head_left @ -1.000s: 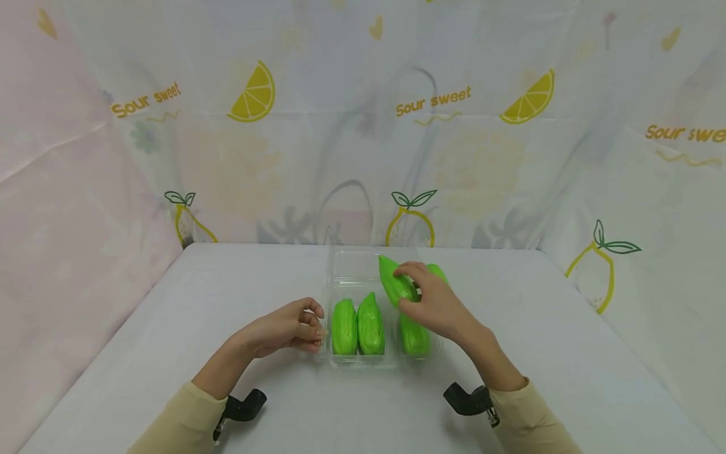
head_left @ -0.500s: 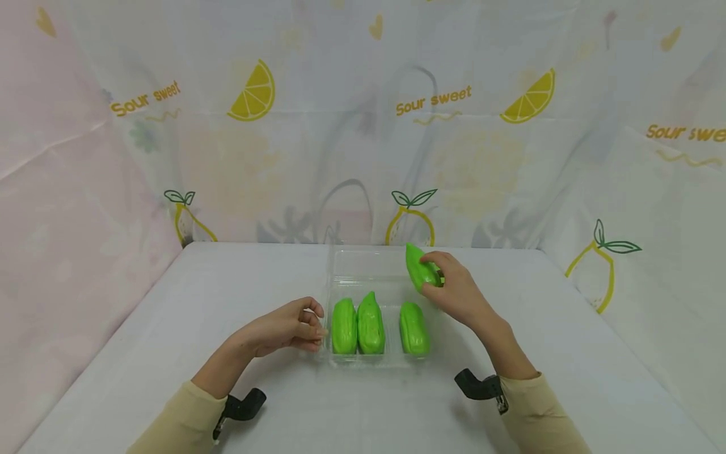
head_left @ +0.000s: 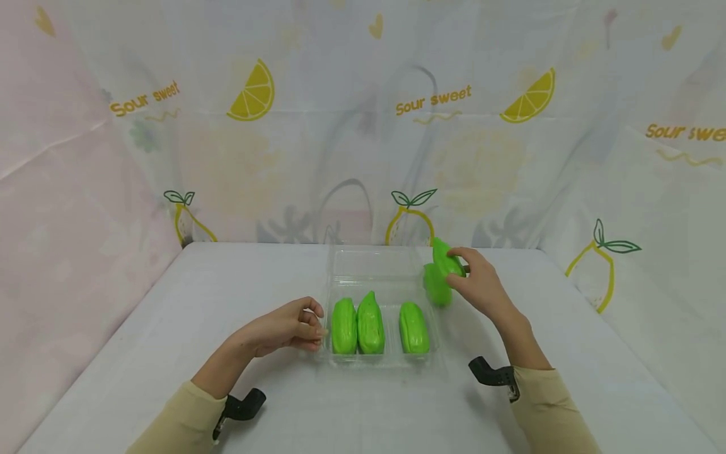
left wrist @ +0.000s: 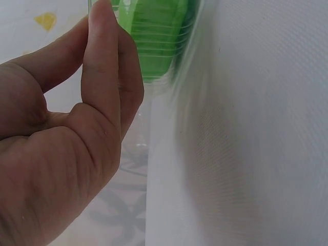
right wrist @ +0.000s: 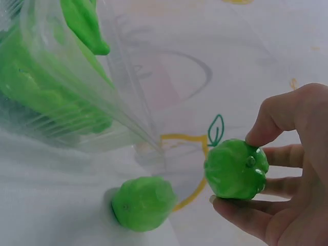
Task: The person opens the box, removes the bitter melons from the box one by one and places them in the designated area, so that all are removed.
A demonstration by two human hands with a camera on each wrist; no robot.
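Note:
My right hand (head_left: 482, 284) pinches a bright green ribbed gourd (head_left: 445, 258) with a pointed tip, held above the table right of the box. Its blunt round end (right wrist: 237, 169) faces the right wrist camera. Below it a second green gourd (head_left: 435, 291) lies on the table, just outside the box. Three more stand side by side in a clear plastic box (head_left: 377, 360): a left one (head_left: 344, 326), a middle one (head_left: 370, 325) and a right one (head_left: 414, 328), with a gap before the last. My left hand (head_left: 292, 328) pinches the box's left edge, thumb against fingers.
The box's clear lid (head_left: 374, 263) is folded back behind it. A white cloth covers the table (head_left: 227, 271), and a lemon-patterned curtain (head_left: 340, 157) hangs at its back and sides.
My right hand has carried the gourd from over the box to the right, past the box's right edge. The gourd on the table shows more fully now. My left hand has stayed still.

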